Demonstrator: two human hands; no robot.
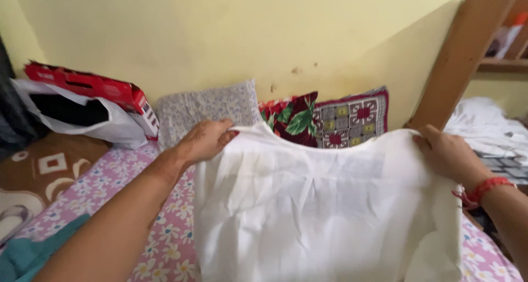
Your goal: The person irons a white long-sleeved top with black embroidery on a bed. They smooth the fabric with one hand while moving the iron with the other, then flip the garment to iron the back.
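A white garment (319, 205) hangs spread out in front of me, its curved neckline at the top. My left hand (204, 140) pinches its left shoulder. At the other shoulder, my right hand (446, 152) grips the cloth; a red thread band (487, 188) circles that wrist. The garment hangs down over a bed covered with a pink flowered sheet (165, 227).
Against the yellow wall lean a grey patterned pillow (206, 108), a red leafy cushion (294, 117) and a maroon geometric one (355, 117). A red box (93, 86) and white bag (104, 125) lie at left. Wooden shelving (467, 51) stands at right, teal cloth (38, 252) at bottom left.
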